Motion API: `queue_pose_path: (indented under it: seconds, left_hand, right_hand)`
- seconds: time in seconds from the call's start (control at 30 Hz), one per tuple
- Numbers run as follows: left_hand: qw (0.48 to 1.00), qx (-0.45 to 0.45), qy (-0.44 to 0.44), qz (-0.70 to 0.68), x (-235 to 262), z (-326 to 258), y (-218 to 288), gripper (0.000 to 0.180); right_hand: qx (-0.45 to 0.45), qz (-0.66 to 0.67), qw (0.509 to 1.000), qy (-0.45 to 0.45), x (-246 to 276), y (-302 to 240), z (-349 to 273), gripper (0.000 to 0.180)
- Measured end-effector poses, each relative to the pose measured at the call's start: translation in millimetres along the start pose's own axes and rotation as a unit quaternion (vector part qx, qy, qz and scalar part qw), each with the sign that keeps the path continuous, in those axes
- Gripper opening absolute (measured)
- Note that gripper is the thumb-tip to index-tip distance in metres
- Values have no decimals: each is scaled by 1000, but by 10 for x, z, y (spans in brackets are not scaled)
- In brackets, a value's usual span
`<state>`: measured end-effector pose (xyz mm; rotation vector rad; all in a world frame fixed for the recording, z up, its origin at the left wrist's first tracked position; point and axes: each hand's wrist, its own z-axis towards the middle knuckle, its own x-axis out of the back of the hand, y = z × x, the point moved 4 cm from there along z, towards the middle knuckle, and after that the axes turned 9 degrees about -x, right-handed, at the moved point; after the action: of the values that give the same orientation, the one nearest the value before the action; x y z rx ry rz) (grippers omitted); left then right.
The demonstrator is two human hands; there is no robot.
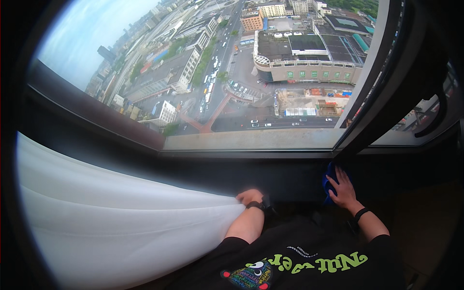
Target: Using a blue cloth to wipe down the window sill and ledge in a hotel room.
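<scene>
My left hand (250, 196) is closed on the edge of a long white curtain (135, 212), pulling its folds taut toward me. At the right, my right hand (344, 188) lies with fingers stretched over a blue cloth (329, 182). Part of the cloth shows beside the thumb and past the fingers. The cloth rests on the dark sill (290, 176) beneath the window. Both wrists carry dark bands.
A large window (251, 140) with a dark frame spans the space ahead, showing streets and buildings far below. On the right stands a thick frame post (386, 92), with a curved dark handle (437, 113) beyond it.
</scene>
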<state>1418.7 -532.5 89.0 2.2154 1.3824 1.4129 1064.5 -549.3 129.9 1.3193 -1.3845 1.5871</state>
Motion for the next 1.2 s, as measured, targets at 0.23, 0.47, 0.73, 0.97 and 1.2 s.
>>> queue_pose_path:
  seconds: [0.23, 0.47, 0.73, 0.97, 1.2]
  left_hand:
    - [998, -49, 6, 50, -162, 258, -78, 80]
    - [995, -69, 49, 44, -276, 312, -130, 79]
    - [997, -14, 70, 4, -222, 388, -159, 80]
    - [998, -48, 44, 11, -159, 250, -105, 82]
    - [999, -31, 27, -15, -71, 82, -35, 82]
  right_hand:
    - [-424, -102, 890, 133, 16, 1542, -385, 55]
    - [-448, -127, 874, 140, -1, 1422, -371, 55]
    - [-258, -100, 955, 104, -62, 751, -179, 57]
    - [-115, -79, 989, 57, -237, 64, 32, 61]
    - [112, -11, 994, 14, -327, -851, 284, 60]
